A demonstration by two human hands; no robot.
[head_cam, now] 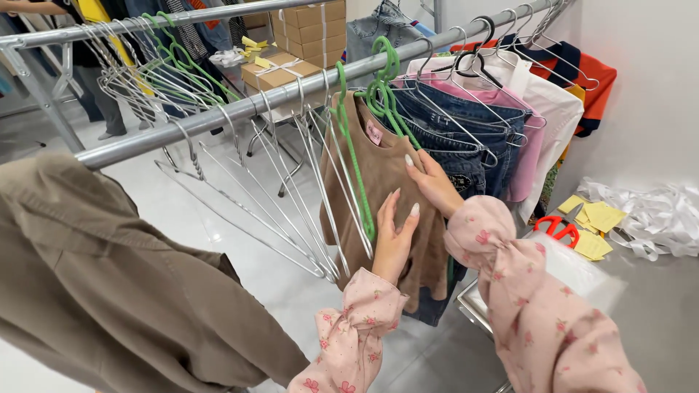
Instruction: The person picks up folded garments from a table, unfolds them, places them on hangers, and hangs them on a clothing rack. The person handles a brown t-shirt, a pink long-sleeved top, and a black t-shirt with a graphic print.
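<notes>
A brown suede-like top [378, 182] is hung on a green hanger [355, 156] from the metal rail [240, 109], between empty wire hangers [291, 196] and a row of jeans [466, 135]. The left hand [395, 236] is laid flat and unclenched against the top's front; the right hand [435, 182] is pressed open on its shoulder, nothing being gripped. A slip off the hanger may be judged likely if the fabric is tugged downward, and neighbouring hangers could be snagged. Cardboard boxes [280, 69] are seen behind, closed, contents hidden
</notes>
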